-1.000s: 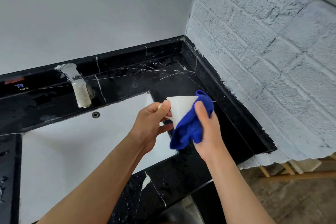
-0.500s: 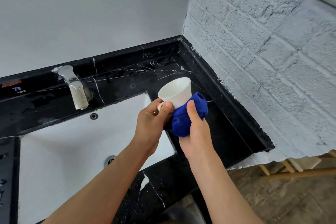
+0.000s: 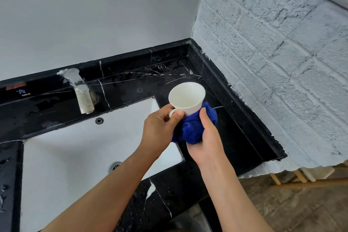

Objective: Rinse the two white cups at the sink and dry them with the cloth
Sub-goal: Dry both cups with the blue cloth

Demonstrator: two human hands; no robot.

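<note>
tap (image 3: 82, 93): stood at the back-left of the basin, no water visible running from it. Judged the rinse of this cup done.
sink (image 3: 75, 156): white basin, drain partly hidden by the left forearm. Open room over it, the safest spot to work if the cup slipped.
left hand (image 3: 160, 130): closed on the cup's handle, thumb pressed over the loop, fingers curled behind. Grip looked firm enough to turn the cup against the cloth.
cup (image 3: 186, 98): white, held in the air over the basin's right edge, mouth tilted up toward the camera, inside looked empty. Second cup wasn't in view.
cloth (image 3: 192, 130): blue, bunched under and against the cup's base and lower wall, touching it.
right hand (image 3: 205, 143): wrapped around the cloth from below, thumb up along the cup side.
step: drying the outside. Best done by rotating the cup by its handle while the cloth hand stayed put, then pushing cloth into the bowl; inside probably not wiped yet.
counter (image 3: 235, 133): black stone, wet spots, bare strip on the right looked fit to set the cup down.
wall (image 3: 273, 62): rough brick close on the right, raised counter lip below it. Little elbow room that way; room to move lay to the left and toward the body.
</note>
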